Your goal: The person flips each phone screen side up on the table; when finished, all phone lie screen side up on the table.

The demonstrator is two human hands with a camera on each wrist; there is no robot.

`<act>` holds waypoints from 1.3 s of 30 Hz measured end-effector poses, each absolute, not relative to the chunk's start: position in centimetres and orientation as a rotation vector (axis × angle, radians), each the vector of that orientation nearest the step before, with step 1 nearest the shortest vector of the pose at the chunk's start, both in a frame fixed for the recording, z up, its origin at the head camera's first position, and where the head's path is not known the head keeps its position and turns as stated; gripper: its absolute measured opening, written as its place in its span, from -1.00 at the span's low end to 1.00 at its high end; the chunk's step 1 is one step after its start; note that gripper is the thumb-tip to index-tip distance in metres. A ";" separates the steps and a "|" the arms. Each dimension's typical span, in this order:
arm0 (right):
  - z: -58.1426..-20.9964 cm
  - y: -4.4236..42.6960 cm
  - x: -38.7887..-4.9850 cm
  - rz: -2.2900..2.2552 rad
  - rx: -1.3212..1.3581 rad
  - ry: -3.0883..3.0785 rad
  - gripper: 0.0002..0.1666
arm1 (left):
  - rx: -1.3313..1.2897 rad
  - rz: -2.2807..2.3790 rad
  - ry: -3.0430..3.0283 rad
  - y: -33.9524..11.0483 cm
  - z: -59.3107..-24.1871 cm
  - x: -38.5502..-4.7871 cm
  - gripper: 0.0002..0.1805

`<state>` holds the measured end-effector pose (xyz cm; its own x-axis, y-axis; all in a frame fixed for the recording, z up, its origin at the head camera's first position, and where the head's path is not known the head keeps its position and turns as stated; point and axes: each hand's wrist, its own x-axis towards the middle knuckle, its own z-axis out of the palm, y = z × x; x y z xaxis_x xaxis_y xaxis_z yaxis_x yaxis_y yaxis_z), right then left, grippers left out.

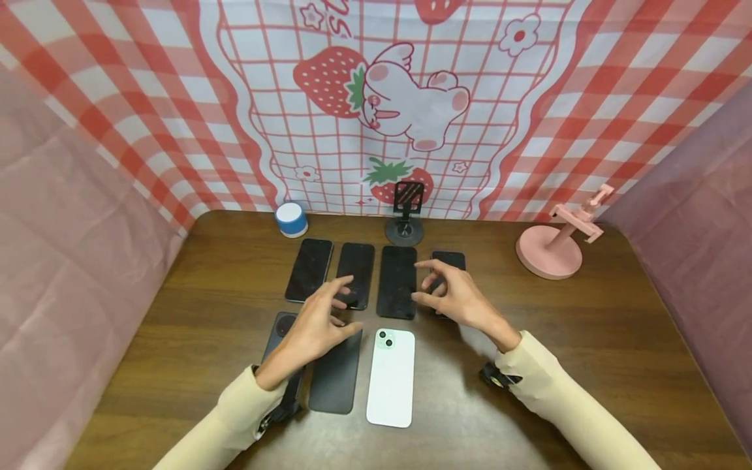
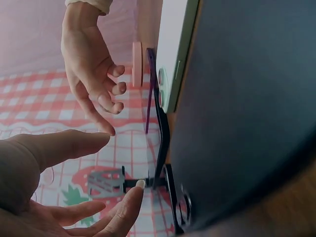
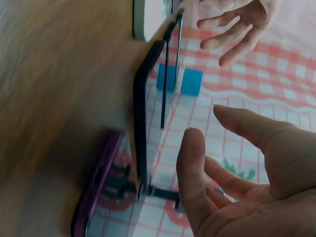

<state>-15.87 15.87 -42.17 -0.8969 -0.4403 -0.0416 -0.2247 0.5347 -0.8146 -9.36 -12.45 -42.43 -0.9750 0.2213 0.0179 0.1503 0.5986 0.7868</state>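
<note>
Several black phones lie in a back row, screens up: one at the left end (image 1: 309,269), a second (image 1: 360,261), a third (image 1: 397,281) and a right-end phone (image 1: 448,259). In front lie a dark phone with a round camera (image 1: 285,324), a dark grey phone (image 1: 336,378) and a white phone (image 1: 391,385) with a mint camera bump. My left hand (image 1: 314,328) hovers over the dark front phones, thumb and fingers apart, holding nothing. Above the right-end phone, partly covering it, my right hand (image 1: 457,295) is likewise spread and bare; its fingertips point toward the third phone.
At the table's (image 1: 194,287) back edge stand a blue-and-white cylinder (image 1: 291,220) and a black folding phone stand (image 1: 405,219). A pink stand (image 1: 550,251) is at the back right. A strawberry-print cloth (image 1: 376,124) hangs behind, with pink cloth at both sides.
</note>
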 end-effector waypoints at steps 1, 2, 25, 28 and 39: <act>-42.2 15.5 -15.8 -1.299 -0.571 2.522 -0.29 | 0.310 1.327 2.747 -12.7 -42.4 -9.2 -0.09; -42.3 15.2 -15.7 -1.299 -0.585 2.516 -0.30 | 0.307 1.322 2.759 -13.1 -42.4 -9.0 -0.09; -43.2 6.6 -15.2 -1.260 -0.897 2.293 -0.36 | 0.057 1.049 2.994 -18.6 -42.4 -4.4 -0.09; -43.2 5.6 -15.2 -1.257 -0.916 2.263 -0.36 | -0.003 0.990 2.978 -18.9 -42.4 -3.7 -0.05; -43.8 2.9 -15.8 -1.266 -0.906 2.180 -0.39 | -0.132 0.830 2.910 -19.4 -42.4 -1.6 0.06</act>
<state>-15.83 2.86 -43.83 -0.6784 -0.7322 -0.0606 -0.3103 0.3602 -0.8797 -1.60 -19.42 -42.42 -0.9898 -0.0528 -0.1321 -0.1146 0.8464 0.5201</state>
